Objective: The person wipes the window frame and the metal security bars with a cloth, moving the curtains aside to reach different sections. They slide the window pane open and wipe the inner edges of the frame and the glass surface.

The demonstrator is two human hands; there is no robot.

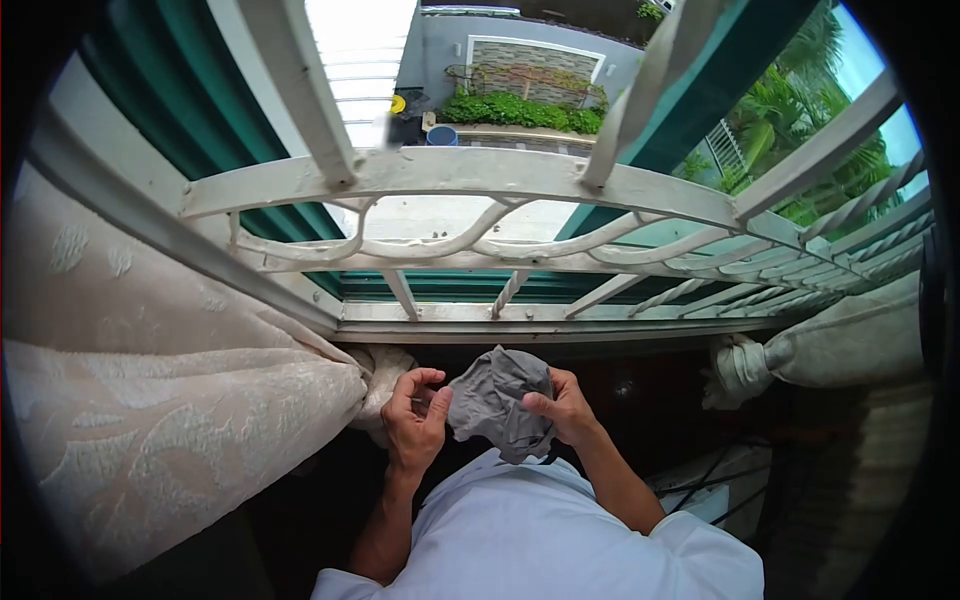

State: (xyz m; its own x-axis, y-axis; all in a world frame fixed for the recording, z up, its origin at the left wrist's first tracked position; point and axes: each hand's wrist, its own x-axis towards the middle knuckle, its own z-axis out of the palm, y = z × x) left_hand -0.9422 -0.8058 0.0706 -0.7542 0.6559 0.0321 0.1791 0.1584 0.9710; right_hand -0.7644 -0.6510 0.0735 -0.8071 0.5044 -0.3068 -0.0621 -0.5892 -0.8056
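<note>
A crumpled grey cloth [500,400] is held up in front of my chest, just below the window sill. My right hand [572,408] grips its right side, the thumb pressed on the front and the other fingers behind. At the opposite edge, my left hand [413,420] has its fingers curled loosely, with a gap between the fingers and thumb. That thumb's tip comes right up to the cloth's left edge.
A white metal window grille [460,172] with twisted bars rises ahead, above the white sill [560,326]. Patterned cream curtain [180,400] fills the left side; another curtain [840,340] is knotted at right. Green shutters [180,90] and a yard lie outside.
</note>
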